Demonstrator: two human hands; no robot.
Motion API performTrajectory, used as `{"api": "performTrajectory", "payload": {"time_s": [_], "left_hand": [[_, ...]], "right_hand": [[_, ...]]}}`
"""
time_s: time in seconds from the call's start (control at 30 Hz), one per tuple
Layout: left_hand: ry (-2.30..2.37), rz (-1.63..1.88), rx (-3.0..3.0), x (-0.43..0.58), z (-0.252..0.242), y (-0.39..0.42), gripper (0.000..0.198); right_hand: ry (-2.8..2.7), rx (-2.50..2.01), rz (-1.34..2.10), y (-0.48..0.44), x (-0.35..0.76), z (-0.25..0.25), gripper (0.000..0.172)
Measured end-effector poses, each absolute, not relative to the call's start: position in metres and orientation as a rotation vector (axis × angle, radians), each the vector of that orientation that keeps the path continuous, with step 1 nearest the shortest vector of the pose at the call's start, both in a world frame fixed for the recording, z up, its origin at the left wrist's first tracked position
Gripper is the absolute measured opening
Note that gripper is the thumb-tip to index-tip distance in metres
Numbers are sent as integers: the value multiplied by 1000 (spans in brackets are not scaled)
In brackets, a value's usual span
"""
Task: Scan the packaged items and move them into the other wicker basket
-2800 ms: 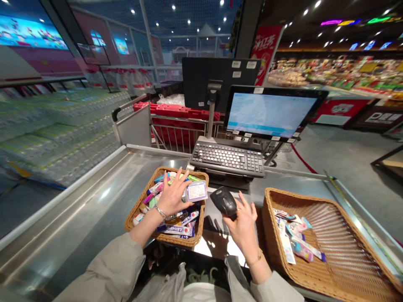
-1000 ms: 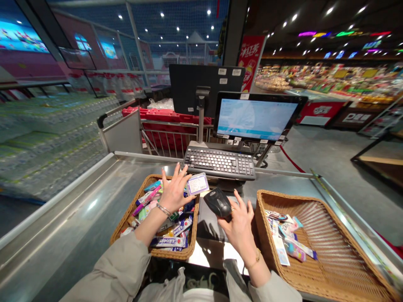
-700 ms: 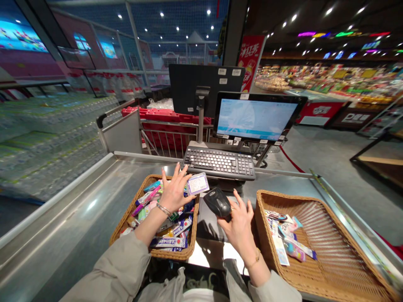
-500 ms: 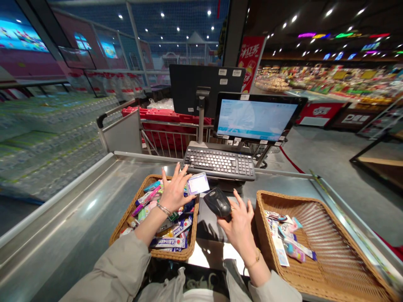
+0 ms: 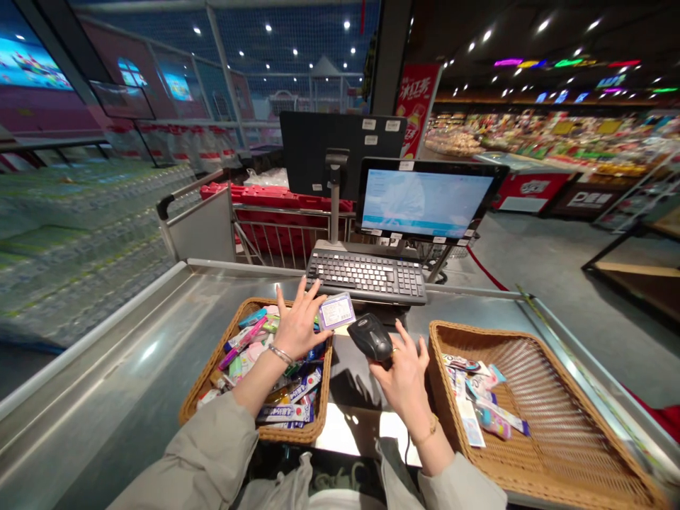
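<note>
Steel checkout counter [image 5: 159,354], shop aisles behind. Your left hand [image 5: 297,327], fingers fanned, pinches a small packet [image 5: 336,310] above the full basket [image 5: 290,433] at 9 o'clock. Your right hand [image 5: 406,372] grips the scanner [image 5: 372,336] just beside the packet. Keyboard [image 5: 366,276] at 12, second basket [image 5: 547,397] at 3.

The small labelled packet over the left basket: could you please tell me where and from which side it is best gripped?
Pinch the small labelled packet by its left edge, coming from the left basket side, as the left hand does. It is flat and thin, label up beside the scanner, so an edge pinch probably leaves the label uncovered.
</note>
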State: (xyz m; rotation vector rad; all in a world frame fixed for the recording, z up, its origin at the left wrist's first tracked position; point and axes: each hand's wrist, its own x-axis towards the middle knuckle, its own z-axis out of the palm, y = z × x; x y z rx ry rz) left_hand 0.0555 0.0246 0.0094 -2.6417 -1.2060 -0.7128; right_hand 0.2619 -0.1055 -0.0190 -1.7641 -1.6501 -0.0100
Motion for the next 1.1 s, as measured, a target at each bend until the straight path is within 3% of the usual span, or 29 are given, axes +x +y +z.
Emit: {"api": "performTrajectory", "payload": {"time_s": [0.63,1.1], "left_hand": [[-962,-749,-2824,147,1,13,68],[-775,-682,-2969,223,-8,-12,71]], "right_hand": [[-1253,-2051,-199,-132,332,-38,26],[-814,-2218,-204,-169,374,-45,46]]}}
